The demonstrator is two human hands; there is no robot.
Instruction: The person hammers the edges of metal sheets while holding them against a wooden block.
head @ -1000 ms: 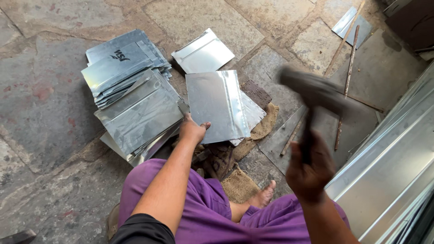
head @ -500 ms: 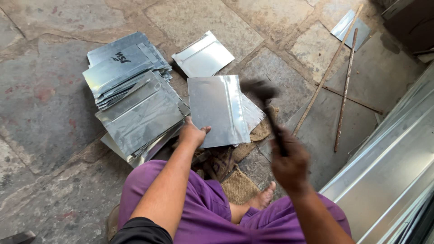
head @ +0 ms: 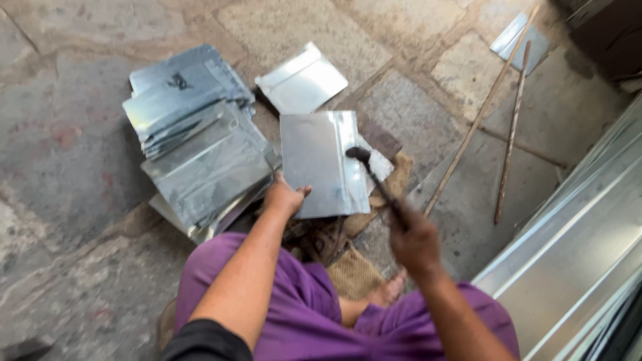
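A flat metal sheet (head: 321, 160) is lying on the stone floor (head: 67, 167), and its near edge is pinched by the left hand (head: 284, 197). A hammer (head: 374, 177) is gripped in the closed right hand (head: 414, 241), its head touching the sheet's right edge. A stack of metal sheets (head: 194, 140) is seen to the left.
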